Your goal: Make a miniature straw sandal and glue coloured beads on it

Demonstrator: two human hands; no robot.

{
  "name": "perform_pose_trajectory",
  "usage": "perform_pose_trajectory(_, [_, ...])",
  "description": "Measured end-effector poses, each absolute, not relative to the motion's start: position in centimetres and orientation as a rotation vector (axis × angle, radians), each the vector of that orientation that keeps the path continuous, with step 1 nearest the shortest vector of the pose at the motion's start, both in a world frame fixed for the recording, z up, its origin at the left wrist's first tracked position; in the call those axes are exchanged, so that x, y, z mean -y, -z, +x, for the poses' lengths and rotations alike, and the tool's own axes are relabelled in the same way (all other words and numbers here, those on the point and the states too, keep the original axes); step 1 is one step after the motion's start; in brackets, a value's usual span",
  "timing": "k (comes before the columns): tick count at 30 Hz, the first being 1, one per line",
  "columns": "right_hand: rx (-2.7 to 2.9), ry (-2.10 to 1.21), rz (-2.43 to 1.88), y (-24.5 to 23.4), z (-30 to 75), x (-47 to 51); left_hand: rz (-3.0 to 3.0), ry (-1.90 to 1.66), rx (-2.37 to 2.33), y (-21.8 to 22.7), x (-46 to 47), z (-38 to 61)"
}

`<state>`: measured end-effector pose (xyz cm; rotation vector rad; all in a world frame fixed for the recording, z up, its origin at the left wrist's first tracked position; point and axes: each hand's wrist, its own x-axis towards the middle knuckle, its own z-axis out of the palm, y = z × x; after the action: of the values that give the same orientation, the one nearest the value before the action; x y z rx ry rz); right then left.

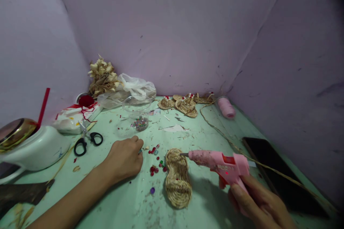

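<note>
My right hand (255,196) is wrapped round the handle of a pink hot glue gun (215,161), its red light lit. The metal nozzle points left, at the far end of a small woven twine slipper (177,177); whether it touches cannot be told. The slipper lies flat, with its strap across the near part. On the table left of it, my left hand (127,159) is closed, fingers curled, and a small bluish bead (140,151) shows between finger and thumb. Loose red beads (153,170) and a purple bead (152,190) lie between hand and slipper.
Finished twine slippers (186,107) with beads stand at the back. A clear cup of beads (141,123), scissors (87,141), plastic bag (137,87) and dried flowers (102,75) are leftward. Rightward are a pink spool (226,108), twine (223,136) and a phone (285,179).
</note>
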<state>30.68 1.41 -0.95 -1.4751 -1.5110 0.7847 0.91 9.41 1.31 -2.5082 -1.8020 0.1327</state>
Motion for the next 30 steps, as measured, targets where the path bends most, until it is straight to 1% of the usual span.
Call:
perform_pose_trajectory(6, [1.596,-0.766,-1.429,1.42,30.8,-1.52,-2.51,-0.143,1.792,-1.16,-9.46,0.95])
perform_pose_trajectory(16, [1.583,-0.751,-1.41,1.92,30.51,-1.42,-2.501,-0.155,1.794,-1.18,-9.52,1.11])
perform_pose_trajectory(30, [1.565,-0.725,-1.482,1.7,30.21,-1.17,-2.504,-0.158,1.781,-1.01,-9.45,1.0])
